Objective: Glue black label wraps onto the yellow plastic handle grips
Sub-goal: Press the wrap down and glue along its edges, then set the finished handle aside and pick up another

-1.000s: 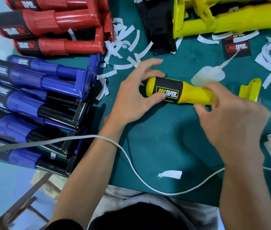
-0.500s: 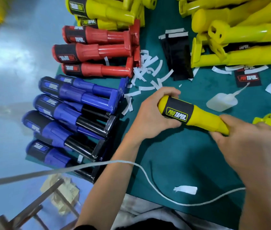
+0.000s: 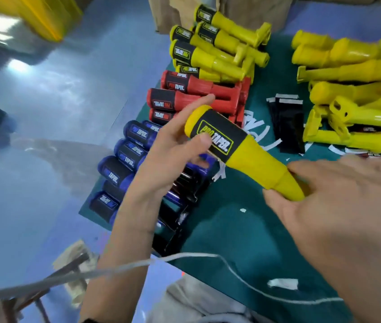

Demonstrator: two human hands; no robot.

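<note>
A yellow handle grip (image 3: 252, 159) is lifted off the green mat (image 3: 238, 220), tilted with its rounded end up and to the left. A black label wrap (image 3: 217, 136) with yellow lettering circles that end. My left hand (image 3: 173, 150) holds the wrapped end, thumb pressed on the label. My right hand (image 3: 338, 206) grips the narrow lower end. A stack of loose black label wraps (image 3: 287, 122) lies on the mat behind the grip.
Labelled yellow grips (image 3: 212, 50) lie at the back, unlabelled yellow grips (image 3: 352, 89) at the right. Red grips (image 3: 192, 94) and blue grips (image 3: 126, 159) line the mat's left edge. White paper strips (image 3: 254, 127) litter the mat. A white cable (image 3: 208, 256) crosses in front.
Both hands have lifted the yellow grip off the mat and swung it up and leftward. The camera view shifted left and forward, bringing the labelled yellow grips into sight.
</note>
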